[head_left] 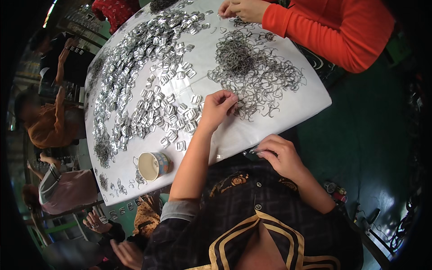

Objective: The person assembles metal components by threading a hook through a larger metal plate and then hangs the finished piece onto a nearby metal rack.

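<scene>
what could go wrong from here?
1. The right hand pinches a small metal piece past the edge of the white table; if it slips, it could fall to the floor.
2. The bent wires by the left hand lie tangled, so lifting one might drag others along.
3. Loose silver buckles lie close beside the left forearm; a sideways sweep could scatter them.

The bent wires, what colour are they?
The bent wires are dark grey, seen best in the head view.
</scene>
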`<state>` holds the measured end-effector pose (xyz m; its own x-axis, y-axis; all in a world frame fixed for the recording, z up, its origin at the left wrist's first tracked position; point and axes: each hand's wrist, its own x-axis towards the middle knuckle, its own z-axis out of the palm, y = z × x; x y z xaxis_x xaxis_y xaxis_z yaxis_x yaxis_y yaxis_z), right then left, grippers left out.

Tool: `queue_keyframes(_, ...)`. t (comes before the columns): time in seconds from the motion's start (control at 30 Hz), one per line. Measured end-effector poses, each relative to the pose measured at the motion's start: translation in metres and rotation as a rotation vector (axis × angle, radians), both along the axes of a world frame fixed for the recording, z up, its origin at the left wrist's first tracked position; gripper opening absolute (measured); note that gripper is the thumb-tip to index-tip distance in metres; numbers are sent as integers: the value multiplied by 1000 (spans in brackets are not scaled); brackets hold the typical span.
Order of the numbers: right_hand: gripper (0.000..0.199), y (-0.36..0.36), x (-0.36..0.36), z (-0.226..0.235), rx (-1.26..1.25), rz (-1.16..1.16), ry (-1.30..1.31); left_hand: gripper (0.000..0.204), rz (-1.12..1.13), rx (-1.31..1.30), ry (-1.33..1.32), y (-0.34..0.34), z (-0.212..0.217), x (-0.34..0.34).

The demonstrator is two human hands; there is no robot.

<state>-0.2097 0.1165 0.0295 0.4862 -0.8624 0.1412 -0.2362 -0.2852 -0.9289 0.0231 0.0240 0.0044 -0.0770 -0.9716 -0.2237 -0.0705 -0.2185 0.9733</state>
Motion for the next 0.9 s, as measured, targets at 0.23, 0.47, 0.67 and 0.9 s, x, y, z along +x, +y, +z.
queue_keyframes(0.23,12,-1,7,-6,26,5,-24,12,174,-244,-301,23,10,38)
queue_keyframes(0.47,10,1,12,-10,63,-6,-50,14,195,-331,-524,40,-22,49)
queue_keyframes(0.67,9,0,14,-8,73,1,-53,12,275,-126,212,58,-5,36)
queue_keyframes(0.9,11,1,11,-12,60,-12,-7,9,139,-121,193,68,10,21)
